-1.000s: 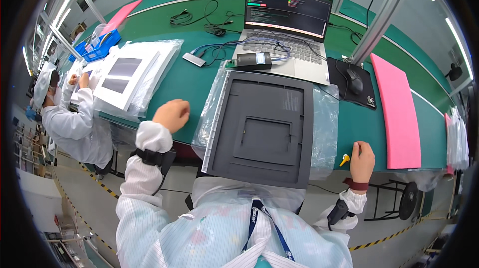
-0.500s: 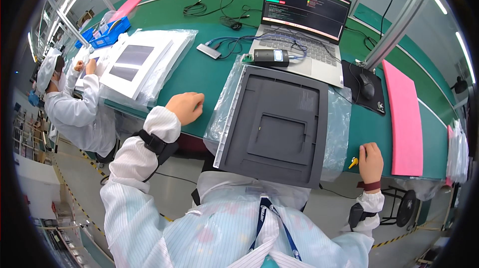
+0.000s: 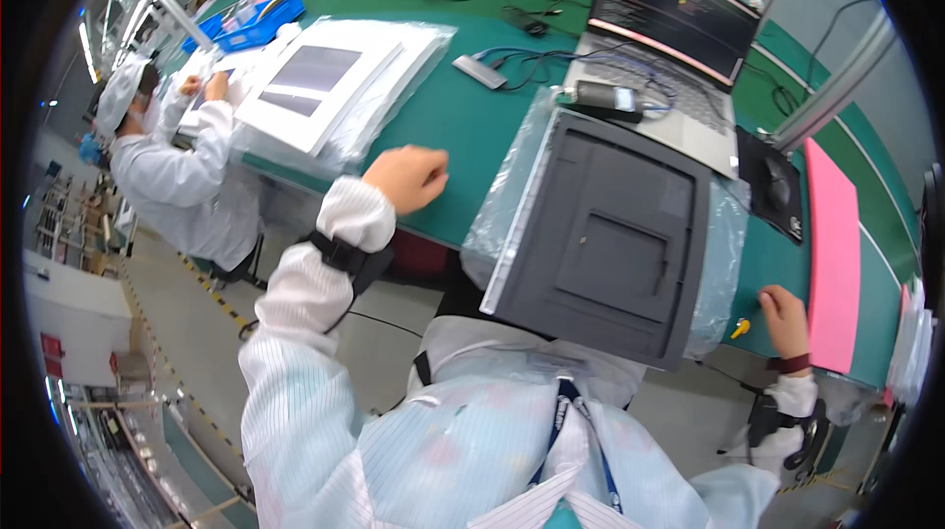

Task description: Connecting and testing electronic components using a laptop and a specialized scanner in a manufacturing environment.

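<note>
Your left hand (image 3: 409, 178) is over the near edge of the green table (image 3: 394, 116), to the left of the large dark gray panel (image 3: 551, 278) and apart from it. Its fingers are bent inward, loosely. The palm is hidden, so I cannot tell if the hand is closed on something.

Your right hand (image 3: 786, 320) is at the near right edge, also apart from the panel. Its fingers are curled too, and I cannot tell its grip. Just to the left of it is a small yellow piece (image 3: 740, 329), and on its right side is a pink board (image 3: 833, 244). A dark red band (image 3: 787, 365) is around your right wrist.

The panel lies between your two hands on a clear plastic bag (image 3: 500, 196), slightly turned, and its near end reaches past the table edge toward you. At its far side stands the open laptop (image 3: 679, 12), with a black box (image 3: 602, 100) on its near left part. To the right of the laptop, a mouse (image 3: 778, 186) sits on a black pad (image 3: 756, 160).

Farther left, white sheets (image 3: 364, 86) lie on plastic, and a co-worker (image 3: 172, 165) sits beyond them.
</note>
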The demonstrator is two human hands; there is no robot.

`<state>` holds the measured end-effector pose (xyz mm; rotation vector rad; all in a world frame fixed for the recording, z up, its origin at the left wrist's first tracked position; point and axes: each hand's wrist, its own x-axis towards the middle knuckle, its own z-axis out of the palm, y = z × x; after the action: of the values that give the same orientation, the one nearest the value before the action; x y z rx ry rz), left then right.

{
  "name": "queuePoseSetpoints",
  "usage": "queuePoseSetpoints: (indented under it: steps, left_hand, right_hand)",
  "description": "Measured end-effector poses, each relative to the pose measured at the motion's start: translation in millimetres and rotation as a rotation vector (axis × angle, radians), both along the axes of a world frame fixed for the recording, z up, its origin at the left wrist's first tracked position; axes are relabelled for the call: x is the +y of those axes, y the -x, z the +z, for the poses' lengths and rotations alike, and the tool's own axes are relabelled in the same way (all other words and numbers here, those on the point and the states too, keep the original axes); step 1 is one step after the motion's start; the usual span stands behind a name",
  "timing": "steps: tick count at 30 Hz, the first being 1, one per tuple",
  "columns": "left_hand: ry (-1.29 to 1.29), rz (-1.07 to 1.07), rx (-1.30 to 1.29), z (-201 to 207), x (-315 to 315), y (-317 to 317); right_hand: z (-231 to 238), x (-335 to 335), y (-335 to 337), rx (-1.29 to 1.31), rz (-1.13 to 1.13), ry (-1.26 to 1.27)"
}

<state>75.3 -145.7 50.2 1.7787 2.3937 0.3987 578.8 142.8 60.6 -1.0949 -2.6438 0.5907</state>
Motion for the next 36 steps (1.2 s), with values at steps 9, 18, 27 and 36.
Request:
queuePoseSetpoints:
  steps: [9, 18, 27, 36]
  left_hand:
    - [-0.390, 0.018, -0.066, -7, -4, -6]
    - [-0.261, -0.094, 0.035, 13, 8, -22]
    - [-0.371, -0.017, 0.069, 41, 0, -23]
    - [-0.363, -0.047, 0.045, 11, -8, -27]
  right_hand:
    - [-31, -11, 1, 0.470, -0.252, 0.274]
    - [19, -46, 50, 0.205, 0.145, 0.133]
    - [73, -38, 48, 0.633, -0.002, 0.090]
    - [25, -51, 64, -0.181, 0.334, -0.228]
